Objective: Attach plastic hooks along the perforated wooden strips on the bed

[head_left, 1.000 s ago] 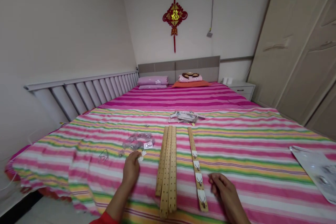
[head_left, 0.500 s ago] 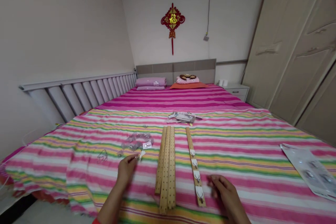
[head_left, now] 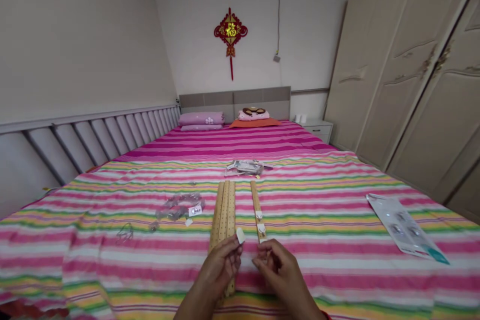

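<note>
My left hand [head_left: 220, 267] pinches a small white adhesive hook [head_left: 240, 235] above the near end of a bundle of pale wooden slats [head_left: 224, 210] lying on the striped bedspread. My right hand [head_left: 278, 270] is just to its right, fingers curled close to the hook, covering the near end of a single wooden slat [head_left: 256, 208] that carries white hooks [head_left: 261, 228]. What the right fingers hold, if anything, is hidden.
Clear plastic bags with small hooks [head_left: 179, 206] lie left of the slats, one loose white piece [head_left: 188, 222] near them. A silvery packet pile [head_left: 243, 167] sits beyond the slats. A flat plastic package [head_left: 405, 225] lies at right. Wardrobe doors [head_left: 420, 75] stand right; pillows at the headboard.
My left hand picked a white hook up from beside the plastic bags and brought it right, over the slats. My right hand moved left to meet it. The view shifted right.
</note>
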The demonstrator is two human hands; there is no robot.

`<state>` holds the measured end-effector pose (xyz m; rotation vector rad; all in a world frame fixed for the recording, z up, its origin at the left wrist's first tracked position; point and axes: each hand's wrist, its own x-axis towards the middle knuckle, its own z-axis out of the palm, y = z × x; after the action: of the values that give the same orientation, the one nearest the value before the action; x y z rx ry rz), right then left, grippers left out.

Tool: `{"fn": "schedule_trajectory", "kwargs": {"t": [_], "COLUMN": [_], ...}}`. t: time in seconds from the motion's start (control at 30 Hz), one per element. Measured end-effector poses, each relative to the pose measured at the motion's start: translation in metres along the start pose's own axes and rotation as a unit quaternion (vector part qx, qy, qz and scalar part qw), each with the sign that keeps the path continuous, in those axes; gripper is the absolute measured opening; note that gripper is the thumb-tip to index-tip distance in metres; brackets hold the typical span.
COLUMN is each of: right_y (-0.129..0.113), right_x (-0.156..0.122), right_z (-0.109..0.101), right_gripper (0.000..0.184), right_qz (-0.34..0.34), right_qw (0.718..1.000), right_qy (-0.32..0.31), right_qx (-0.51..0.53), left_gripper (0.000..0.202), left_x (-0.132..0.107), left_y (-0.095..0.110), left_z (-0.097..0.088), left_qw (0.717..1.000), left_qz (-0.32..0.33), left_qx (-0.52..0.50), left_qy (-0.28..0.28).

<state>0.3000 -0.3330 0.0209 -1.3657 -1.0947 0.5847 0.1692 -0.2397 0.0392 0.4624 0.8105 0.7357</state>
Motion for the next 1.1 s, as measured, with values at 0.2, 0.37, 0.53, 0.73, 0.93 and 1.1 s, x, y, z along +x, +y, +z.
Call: {"fn": "schedule_trajectory", "kwargs": {"t": [0.2,0.37,0.53,0.73,0.93,1.1], "right_y": [-0.006,-0.004,-0.006,0.005,0.014,0.019], "right_x": [-0.002,-0.002,0.003,0.011,0.014,0.018], "right_z": [-0.007,-0.018,-0.026,-0.025,-0.026,-0.025], "right_gripper": [0.008,0.007,0.012,0.032,0.038,0.033], "right_qz": [-0.094,-0.109,-0.102,0.067,0.125,0.141], "right_qw": [0.989,0.985,0.987,0.99,0.973,0.963], "right_qy": [0.045,0.077,0.102,0.095,0.024,0.008], "right_qx": [-0.104,-0.105,-0.074,0.084,0.191,0.23], "left_gripper": [0.02,0.027,0.02,0.01,0.008,0.008], "left_x": [-0.005,-0.01,-0.017,-0.02,-0.015,-0.012], "left_y": [-0.031,-0.039,-0.042,-0.042,-0.037,-0.04], "left_z": [0.025,0.028,0.029,0.032,0.035,0.037], "left_qw": [0.996,0.995,0.992,0.988,0.972,0.972], "left_qz": [0.014,0.01,-0.026,-0.124,-0.208,-0.209], "left_qx": [0.039,0.055,0.092,0.025,-0.066,-0.049], "left_qy": [-0.082,-0.085,-0.077,-0.084,-0.082,-0.093]}}
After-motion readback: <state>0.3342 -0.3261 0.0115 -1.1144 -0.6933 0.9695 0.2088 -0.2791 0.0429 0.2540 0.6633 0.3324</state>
